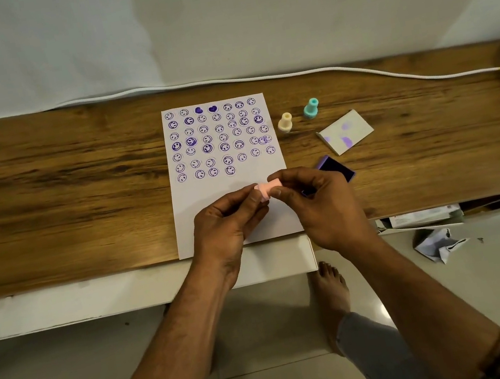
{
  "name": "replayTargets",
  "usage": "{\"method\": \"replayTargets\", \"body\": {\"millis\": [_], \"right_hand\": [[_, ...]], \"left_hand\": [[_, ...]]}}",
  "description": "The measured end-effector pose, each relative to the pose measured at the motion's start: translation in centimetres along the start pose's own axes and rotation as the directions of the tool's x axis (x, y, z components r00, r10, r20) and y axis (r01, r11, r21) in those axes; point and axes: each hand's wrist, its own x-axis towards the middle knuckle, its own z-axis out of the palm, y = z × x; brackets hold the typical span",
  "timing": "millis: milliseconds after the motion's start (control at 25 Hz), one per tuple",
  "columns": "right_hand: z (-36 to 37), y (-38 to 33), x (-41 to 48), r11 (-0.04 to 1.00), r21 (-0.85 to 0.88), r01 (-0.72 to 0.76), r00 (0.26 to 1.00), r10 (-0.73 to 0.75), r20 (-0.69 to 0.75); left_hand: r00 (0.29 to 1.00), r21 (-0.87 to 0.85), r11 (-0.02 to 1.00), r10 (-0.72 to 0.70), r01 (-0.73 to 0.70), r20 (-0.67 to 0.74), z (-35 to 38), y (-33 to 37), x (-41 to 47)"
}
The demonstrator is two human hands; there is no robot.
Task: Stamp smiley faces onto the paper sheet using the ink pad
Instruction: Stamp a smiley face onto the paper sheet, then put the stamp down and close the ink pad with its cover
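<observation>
A white paper sheet (198, 204) lies on the wooden table, covered in several rows of purple smiley prints, with two solid hearts in its top row. Over the sheet's blank lower part, my left hand (226, 222) and my right hand (320, 204) both pinch a small pink stamp (266, 189) lying sideways between the fingertips. The open purple ink pad (335, 167) sits just right of the sheet, partly hidden behind my right hand.
A cream stamp (285, 122) and a teal stamp (311, 108) stand right of the sheet. The ink pad's ink-smudged white lid (345, 132) lies beside them. A white cable (321, 71) runs along the table's back edge. Crumpled paper (439, 244) lies on the floor.
</observation>
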Motion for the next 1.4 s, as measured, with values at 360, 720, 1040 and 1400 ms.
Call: {"method": "replayTargets", "body": {"millis": [360,720,1040,1400], "right_hand": [[-1.2,-0.2,2.6,0.950,-0.279,0.143,0.940,-0.218,-0.262],[-2.7,2.9,7.0,0.748,-0.664,0.015,0.942,-0.233,-0.241],[-7.1,3.1,8.8,0.874,-0.464,-0.144,0.906,-0.072,-0.416],[-7.6,4.3,9.8,0.750,-0.581,-0.317,0.928,0.119,-0.353]], "left_hand": [[0.970,0.328,0.930,0.215,-0.168,-0.113,0.2,0.1,0.4],[0.944,0.414,0.884,0.298,-0.216,-0.144,-0.9,0.2,0.8],[0.919,0.404,0.878,0.351,-0.258,-0.177,-1.3,0.4,0.7],[0.906,0.383,0.881,0.373,-0.279,-0.200,-1.2,0.1,0.9]]}}
